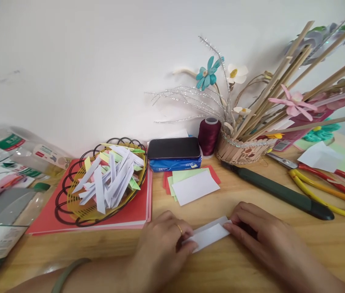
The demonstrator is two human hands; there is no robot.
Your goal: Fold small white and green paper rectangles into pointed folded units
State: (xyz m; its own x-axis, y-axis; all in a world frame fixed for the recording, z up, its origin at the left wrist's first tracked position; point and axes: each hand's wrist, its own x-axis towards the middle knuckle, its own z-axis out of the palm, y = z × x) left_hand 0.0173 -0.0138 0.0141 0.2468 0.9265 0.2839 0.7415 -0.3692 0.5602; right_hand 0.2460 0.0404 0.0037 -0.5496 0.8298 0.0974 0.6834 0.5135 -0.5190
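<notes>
Closest to me: left hand (160, 248) w/ a ring and a green bangle (68, 273) on the wrist, right hand (262, 240) opposite. Both lie flat on the wood surface (328, 248), fingers curled down, pinching the two ends of a white paper strip (210, 234). Strip lies between the hands at the front edge of the surface, folded lengthwise, one long flap slightly raised at the back; plain white, crisp creases.

Just behind it: small stack of paper slips (192, 185), white on top, green and red under, nothing between it and the hands. Left of that, a wire basket (68, 195) full of folded paper pieces (111, 181), mostly white, some green and yellow, sitting on red card sheets (132, 211). Far left: plastic bottles (10, 142), partly cut off by the frame.

Right side: dark green utility knife (279, 191) lying diagonally, near the right hand but apart; yellow scissors (328, 195) and red scissors (340, 177) beyond.

Back by the wall: black-lidded blue tin (174, 154), maroon thread spool (209, 136), stick vase (241, 148) w/ paper flowers (294, 103) and bare sticks.
</notes>
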